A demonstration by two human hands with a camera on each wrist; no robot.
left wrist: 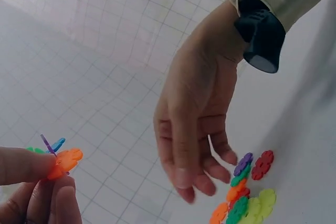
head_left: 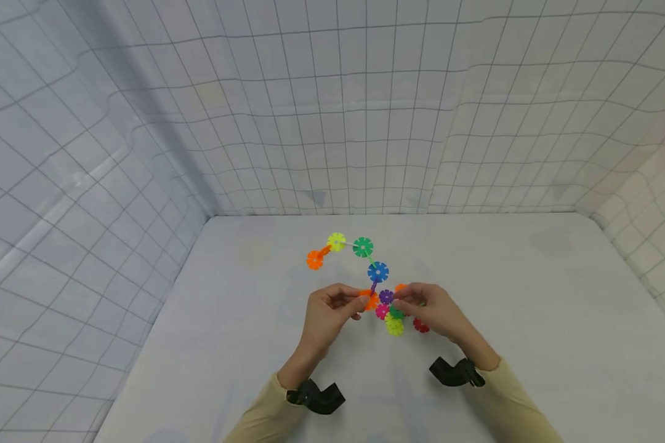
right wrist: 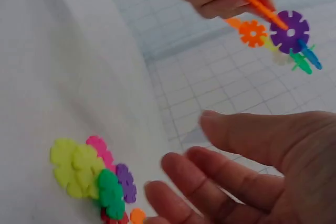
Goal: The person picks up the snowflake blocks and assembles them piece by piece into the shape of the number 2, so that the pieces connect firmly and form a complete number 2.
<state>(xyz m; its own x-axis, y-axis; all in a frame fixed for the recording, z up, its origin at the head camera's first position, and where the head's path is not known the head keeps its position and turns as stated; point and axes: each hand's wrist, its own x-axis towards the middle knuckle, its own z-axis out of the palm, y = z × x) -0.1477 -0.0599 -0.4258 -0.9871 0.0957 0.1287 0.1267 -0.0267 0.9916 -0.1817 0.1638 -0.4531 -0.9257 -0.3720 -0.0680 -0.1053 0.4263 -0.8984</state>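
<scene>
My left hand [head_left: 328, 317] pinches an orange notched flower disc [head_left: 372, 301] between thumb and fingers. That disc ends a curved chain of interlocked discs held off the table: a purple disc [right wrist: 290, 32], a blue disc [head_left: 378, 271], a green disc [head_left: 362, 247], a yellow disc [head_left: 336, 242] and an orange far-end disc [head_left: 314, 260], with thinner edge-on ones between. Over a pile of loose discs hovers my right hand [head_left: 431, 309], fingers loosely bent, holding nothing in the right wrist view. The pile includes yellow [right wrist: 65, 166], pink, purple, green and orange discs.
A red disc [head_left: 421, 326] lies at the right side of the pile. The white table [head_left: 244, 344] is enclosed by grid-patterned sheeting [head_left: 338, 123] at the back and sides. Each wrist wears a black camera mount [head_left: 457, 372].
</scene>
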